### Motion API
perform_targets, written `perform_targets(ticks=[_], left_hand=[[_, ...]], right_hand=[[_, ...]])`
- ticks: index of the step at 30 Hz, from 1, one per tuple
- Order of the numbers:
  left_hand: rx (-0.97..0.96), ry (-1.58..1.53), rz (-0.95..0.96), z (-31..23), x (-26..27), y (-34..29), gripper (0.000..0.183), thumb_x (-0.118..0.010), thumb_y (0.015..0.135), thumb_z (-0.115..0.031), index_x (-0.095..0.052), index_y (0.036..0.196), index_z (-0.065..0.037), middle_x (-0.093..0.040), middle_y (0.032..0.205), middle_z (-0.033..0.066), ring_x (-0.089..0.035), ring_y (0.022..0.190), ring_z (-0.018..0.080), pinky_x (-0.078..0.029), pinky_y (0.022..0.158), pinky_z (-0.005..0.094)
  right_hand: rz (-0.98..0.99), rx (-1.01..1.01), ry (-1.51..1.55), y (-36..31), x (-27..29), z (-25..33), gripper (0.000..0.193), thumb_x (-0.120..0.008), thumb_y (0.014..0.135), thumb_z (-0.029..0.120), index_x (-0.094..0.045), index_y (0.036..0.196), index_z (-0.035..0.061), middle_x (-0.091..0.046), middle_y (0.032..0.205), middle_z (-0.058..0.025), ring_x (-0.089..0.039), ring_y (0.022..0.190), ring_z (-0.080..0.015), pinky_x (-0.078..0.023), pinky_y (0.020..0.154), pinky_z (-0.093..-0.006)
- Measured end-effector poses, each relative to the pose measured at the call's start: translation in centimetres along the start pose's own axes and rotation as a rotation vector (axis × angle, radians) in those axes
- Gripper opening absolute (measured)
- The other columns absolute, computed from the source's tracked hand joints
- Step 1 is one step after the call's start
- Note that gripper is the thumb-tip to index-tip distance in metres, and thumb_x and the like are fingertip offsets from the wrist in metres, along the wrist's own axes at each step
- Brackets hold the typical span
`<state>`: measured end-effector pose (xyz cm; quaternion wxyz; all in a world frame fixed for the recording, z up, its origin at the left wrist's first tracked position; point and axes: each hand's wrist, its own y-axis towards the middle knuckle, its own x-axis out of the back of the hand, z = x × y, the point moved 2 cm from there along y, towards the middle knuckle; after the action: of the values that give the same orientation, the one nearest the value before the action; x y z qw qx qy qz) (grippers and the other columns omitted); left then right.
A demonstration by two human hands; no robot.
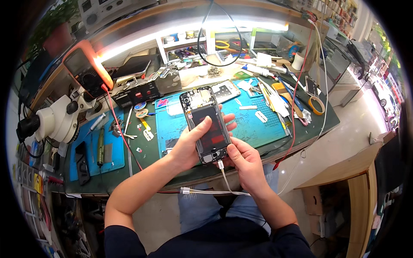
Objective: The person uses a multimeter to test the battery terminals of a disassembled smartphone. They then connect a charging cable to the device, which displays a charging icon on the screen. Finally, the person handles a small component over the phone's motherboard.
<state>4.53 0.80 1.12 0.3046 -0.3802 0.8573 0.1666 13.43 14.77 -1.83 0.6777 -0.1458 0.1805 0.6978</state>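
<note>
Phone (216, 129) opened, cable (222, 174) plugged in below your grip
Your left hand (187, 144) clasps its sides; your right hand (246, 161) pinches a corner; innards (200, 99) still uncovered.

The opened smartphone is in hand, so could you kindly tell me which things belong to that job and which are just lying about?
Job in hand:
opened smartphone, in the left hand
white cable, plug at phone's bottom edge
right hand, at phone's lower end

Apparently lying about:
digital multimeter
microscope
green-handled tool
</note>
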Motion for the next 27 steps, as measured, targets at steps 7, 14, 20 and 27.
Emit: perform_targets(ticks=[7, 14, 20, 27], left_hand=[[-0.097, -0.038, -0.011, -0.6, 0.2, -0.6, 0.053, -0.047, 0.107, -0.034, -0.034, 0.152, -0.008, -0.061, 0.124, 0.0153, -0.061, 0.120, 0.0299, -0.053, 0.103, 0.0485], [-0.143, -0.012, -0.083, 0.2, 0.0, -0.8, 0.054, -0.051, 0.106, -0.028, -0.031, 0.152, -0.009, -0.061, 0.121, 0.0130, -0.063, 0.113, 0.0267, -0.053, 0.102, 0.0509], [-0.188, -0.011, -0.075, 0.6, -0.2, -0.6, 0.054, -0.050, 0.106, -0.027, -0.030, 0.152, -0.007, -0.061, 0.118, 0.0133, -0.066, 0.110, 0.0286, -0.056, 0.100, 0.0489], [-0.206, -0.018, -0.095, 0.6, -0.1, -0.8, 0.052, -0.050, 0.107, -0.027, -0.030, 0.152, -0.008, -0.061, 0.117, 0.0127, -0.065, 0.110, 0.0259, -0.056, 0.101, 0.0476]], right_hand=[[0.027, -0.217, -0.062, -1.6, -0.5, -0.4, 0.029, -0.056, 0.105, 0.017, -0.060, 0.122, -0.0056, -0.072, 0.102, -0.0148, -0.072, 0.084, -0.0197, -0.060, 0.077, -0.0326], [-0.040, -0.145, -0.113, -1.9, -1.0, -0.7, 0.019, -0.062, 0.101, 0.016, -0.067, 0.102, -0.0025, -0.069, 0.082, -0.0064, -0.061, 0.063, -0.0087, -0.049, 0.060, -0.0221], [-0.060, -0.106, -0.142, -1.9, -0.9, -1.0, 0.019, -0.061, 0.102, 0.016, -0.067, 0.104, -0.0021, -0.069, 0.083, -0.0059, -0.060, 0.064, -0.0074, -0.049, 0.060, -0.0223], [-0.057, -0.103, -0.158, -1.7, -1.1, -1.1, 0.020, -0.061, 0.102, 0.017, -0.067, 0.105, -0.0014, -0.069, 0.082, -0.0046, -0.059, 0.063, -0.0065, -0.048, 0.059, -0.0222]])
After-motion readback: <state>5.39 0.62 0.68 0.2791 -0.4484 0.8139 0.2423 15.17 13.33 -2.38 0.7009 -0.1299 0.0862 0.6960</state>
